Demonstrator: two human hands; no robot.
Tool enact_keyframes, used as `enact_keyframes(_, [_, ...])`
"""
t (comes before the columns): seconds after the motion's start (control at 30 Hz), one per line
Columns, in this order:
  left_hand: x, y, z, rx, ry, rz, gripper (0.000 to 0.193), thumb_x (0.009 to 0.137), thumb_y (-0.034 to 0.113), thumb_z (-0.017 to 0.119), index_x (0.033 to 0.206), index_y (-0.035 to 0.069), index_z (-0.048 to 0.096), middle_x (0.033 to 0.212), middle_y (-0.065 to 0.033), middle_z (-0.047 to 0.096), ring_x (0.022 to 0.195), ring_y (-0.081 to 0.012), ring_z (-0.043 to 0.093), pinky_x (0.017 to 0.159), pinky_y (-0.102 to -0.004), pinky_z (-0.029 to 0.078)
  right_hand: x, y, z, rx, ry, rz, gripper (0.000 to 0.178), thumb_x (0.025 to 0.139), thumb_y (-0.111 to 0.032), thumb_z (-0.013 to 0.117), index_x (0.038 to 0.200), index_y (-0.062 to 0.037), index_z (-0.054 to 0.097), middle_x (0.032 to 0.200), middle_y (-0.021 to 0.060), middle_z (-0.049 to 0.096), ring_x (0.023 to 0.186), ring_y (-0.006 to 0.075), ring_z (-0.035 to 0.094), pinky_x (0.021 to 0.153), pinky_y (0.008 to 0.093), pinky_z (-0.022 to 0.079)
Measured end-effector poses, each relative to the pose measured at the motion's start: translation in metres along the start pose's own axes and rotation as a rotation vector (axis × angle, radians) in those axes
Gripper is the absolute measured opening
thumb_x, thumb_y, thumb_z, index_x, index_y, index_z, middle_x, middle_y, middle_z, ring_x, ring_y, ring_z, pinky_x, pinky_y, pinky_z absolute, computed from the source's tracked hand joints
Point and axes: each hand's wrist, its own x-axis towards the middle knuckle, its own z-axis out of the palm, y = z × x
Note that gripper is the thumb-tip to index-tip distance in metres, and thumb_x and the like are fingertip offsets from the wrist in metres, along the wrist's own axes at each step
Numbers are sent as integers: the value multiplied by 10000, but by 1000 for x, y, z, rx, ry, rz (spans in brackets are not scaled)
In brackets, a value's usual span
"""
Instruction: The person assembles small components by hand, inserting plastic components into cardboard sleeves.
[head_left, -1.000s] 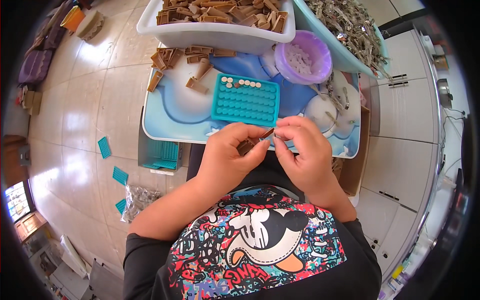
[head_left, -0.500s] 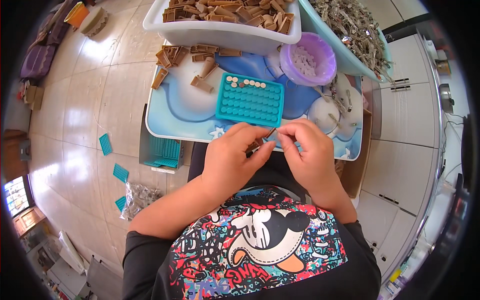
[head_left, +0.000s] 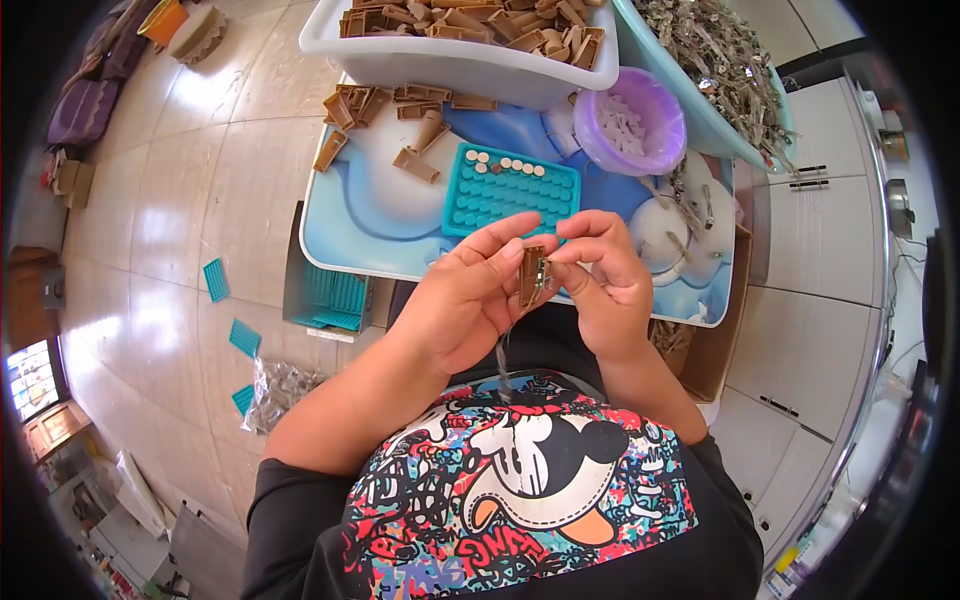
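Note:
Close above my lap, my left hand [head_left: 450, 300] grips a small brown plastic casing [head_left: 528, 283] between thumb and fingers, its hollow side showing. A narrow green circuit board [head_left: 542, 273] lies along the casing's right side. My right hand [head_left: 615, 290] pinches at that board with thumb and forefinger. Thin grey wires [head_left: 503, 368] dangle beneath the casing. Just beyond my fingers, a teal tray of round pockets [head_left: 512, 208] rests on the table; several small round discs [head_left: 515, 164] sit in its far rows.
Loose brown casings [head_left: 417, 165] lie at the blue table's [head_left: 370, 235] far left. Behind stand a white tub [head_left: 470, 62] of casings, a purple bowl [head_left: 672, 125] of white pieces and a pale teal basin [head_left: 690, 112] of wired parts. A box [head_left: 300, 290] holds teal trays.
The brown casing has been turned so its hollow side and the green board now show. My left hand has opened out more from its curled grip, and the wires have come into view.

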Motion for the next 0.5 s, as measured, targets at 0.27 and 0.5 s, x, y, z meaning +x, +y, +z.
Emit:
enact_keyframes(0.27, [1,-3,-9,-14,-6,-44,339,953,187,472,1253,32,447,1112,-94,589,988,-195,602,905,-363,489,5,-9,4,-206,24,-90,103,754,7,675,832,-51,644,955,92,555,812,189,561,699,266,454])
enact_keyframes(0.5, [0,0,-6,35,59,-74,283,916,142,546,1164,5,557,995,-85,639,869,-163,631,802,-307,525,12,-15,-1,-412,-59,-173,100,710,-24,690,784,-49,628,825,65,562,760,236,530,642,318,424])
